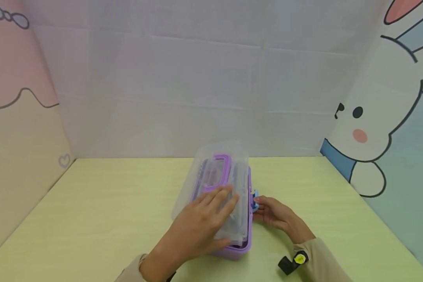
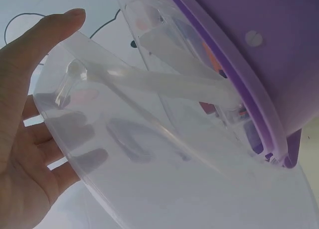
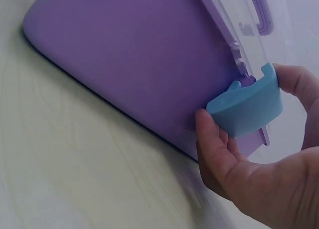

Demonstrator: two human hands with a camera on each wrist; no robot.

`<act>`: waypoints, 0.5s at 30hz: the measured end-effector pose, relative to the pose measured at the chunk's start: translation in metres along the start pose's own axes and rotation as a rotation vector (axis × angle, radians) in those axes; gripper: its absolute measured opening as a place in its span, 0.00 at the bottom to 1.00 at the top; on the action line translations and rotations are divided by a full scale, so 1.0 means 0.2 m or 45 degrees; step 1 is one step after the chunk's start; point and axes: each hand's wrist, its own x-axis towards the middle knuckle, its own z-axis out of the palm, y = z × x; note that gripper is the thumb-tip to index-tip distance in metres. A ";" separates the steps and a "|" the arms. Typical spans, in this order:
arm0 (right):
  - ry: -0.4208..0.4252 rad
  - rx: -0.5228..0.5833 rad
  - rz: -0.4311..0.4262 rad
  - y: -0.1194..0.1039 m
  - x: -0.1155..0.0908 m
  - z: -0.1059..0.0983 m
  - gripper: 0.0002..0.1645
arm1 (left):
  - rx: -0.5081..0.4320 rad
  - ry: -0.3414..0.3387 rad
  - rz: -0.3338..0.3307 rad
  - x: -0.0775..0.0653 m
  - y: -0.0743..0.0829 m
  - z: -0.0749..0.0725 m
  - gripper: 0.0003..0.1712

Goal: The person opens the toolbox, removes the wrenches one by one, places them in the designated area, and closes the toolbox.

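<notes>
A purple storage box point(image 1: 232, 252) with a translucent lid point(image 1: 187, 196) stands on the table; a purple handle point(image 1: 226, 170) is set in the lid. My left hand point(image 1: 201, 225) rests on the lid with fairly straight fingers. Through the clear plastic, the left wrist view shows those fingers point(image 2: 89, 162) against the lid's far side, with the thumb by its edge. At the box's right side my right hand point(image 1: 273, 213) pinches a light blue latch point(image 3: 249, 104) between thumb and fingers. Between lid and purple rim, the left wrist view shows a gap with clear plastic parts and blurred coloured items.
The pale yellow-green table point(image 1: 109, 219) extends on both sides of the box. A white wall covering point(image 1: 162, 90) stands behind it, with a cartoon-printed panel point(image 1: 402, 129) at the right. A black strap with a yellow spot point(image 1: 299, 258) is at the right wrist.
</notes>
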 end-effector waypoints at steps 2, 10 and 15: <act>-0.007 0.006 -0.001 0.00 0.00 0.00 0.10 | -0.016 0.019 -0.009 -0.01 -0.01 -0.01 0.51; -0.033 0.020 -0.002 0.00 -0.01 0.00 0.12 | -0.015 0.050 -0.022 -0.02 -0.03 -0.03 0.53; -0.055 0.016 -0.013 0.01 0.00 -0.02 0.12 | -0.037 0.109 -0.054 -0.03 -0.05 -0.06 0.52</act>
